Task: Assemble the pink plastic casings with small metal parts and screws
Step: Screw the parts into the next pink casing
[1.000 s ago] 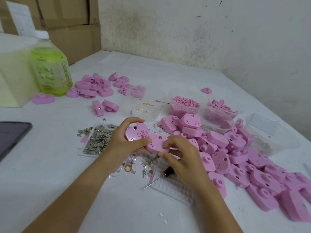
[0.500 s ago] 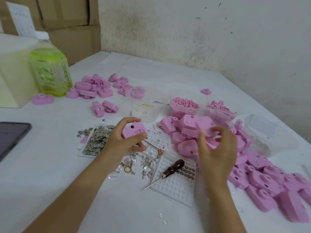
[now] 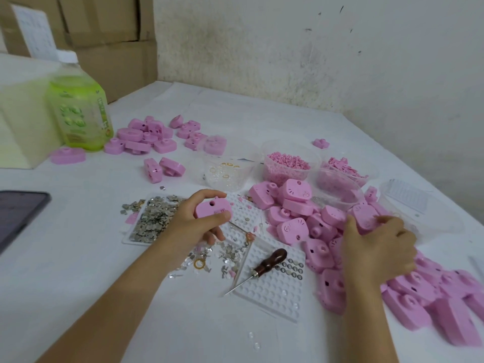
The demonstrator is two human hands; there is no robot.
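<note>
Right, the left hand [image 3: 193,226] has one casing [image 3: 213,209] pinched, thumb along the near edge and fingers curled over the far edge. It's held just above the table with its flat face up. That looks the sensible hold: this is a light, stiff, hollow shell with smooth sides that could squirt out under a hard squeeze, so grip across the edges and leave the face free for the fittings. Over to the right, the right hand [image 3: 379,247] is down on the pile [image 3: 301,226] of loose casings. Its fingers are bent over one near the far side, but it's blurred, so I can't tell whether it grips or merely rests there. The pile runs from the middle of the table to the near right corner, well within that hand's reach. Just near of the left hand lie scattered metal bits [image 3: 225,255], tiny and flat, fingertip work and easily flicked away I'd say. To its left a tray [image 3: 154,218] holds a heap more. Between the hands an awl [image 3: 269,260] lies on a dimpled white tray [image 3: 275,292]. Clear tubs [image 3: 288,163] of pink pieces stand beyond. A second cluster of casings [image 3: 146,134] sits far left by a green bottle [image 3: 78,113].
</note>
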